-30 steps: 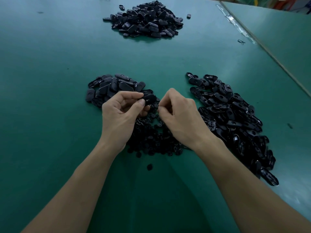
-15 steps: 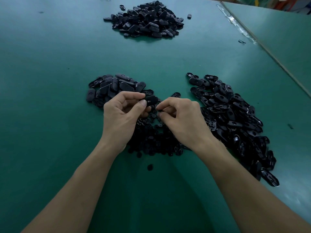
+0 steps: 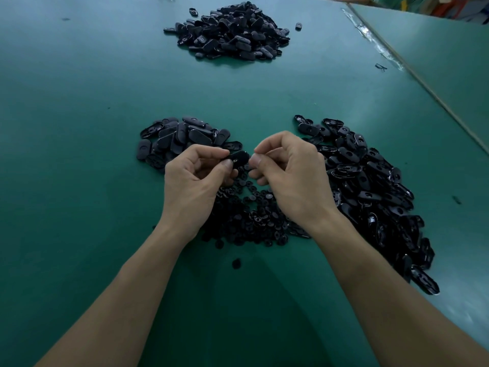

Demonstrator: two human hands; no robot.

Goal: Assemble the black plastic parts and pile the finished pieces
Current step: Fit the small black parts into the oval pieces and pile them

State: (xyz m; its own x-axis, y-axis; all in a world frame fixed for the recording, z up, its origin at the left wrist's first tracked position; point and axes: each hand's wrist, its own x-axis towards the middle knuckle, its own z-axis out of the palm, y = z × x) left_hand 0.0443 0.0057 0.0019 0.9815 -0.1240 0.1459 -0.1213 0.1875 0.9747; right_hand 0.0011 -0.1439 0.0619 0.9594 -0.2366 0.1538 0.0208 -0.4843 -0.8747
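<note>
Green desk [image 3: 79, 160] seen from above, with both forearms entering from the lower edge. Left of centre: a low heap of closed oval pieces [image 3: 182, 139] lying flat on the desk. Just below it, the left hand [image 3: 193, 186] – its fingers [image 3: 226, 165] curled, thumb and forefinger pinching one black oval part [image 3: 240, 157], which is held clear of the desk at the centre of the frame. Top centre: a separate, larger pile of oval pieces [image 3: 230, 30], well apart from the hands. Beneath and between the wrists: a spread of small round parts [image 3: 251, 218], with one stray round part [image 3: 236, 263] below it. Right of centre: the right hand [image 3: 293, 181], fingers curled, thumb and forefinger tips pressed together at the oval part's right end – whether they hold a small piece cannot be told. Right: a long heap of open oval shells [image 3: 370, 186], running toward the lower right.
</note>
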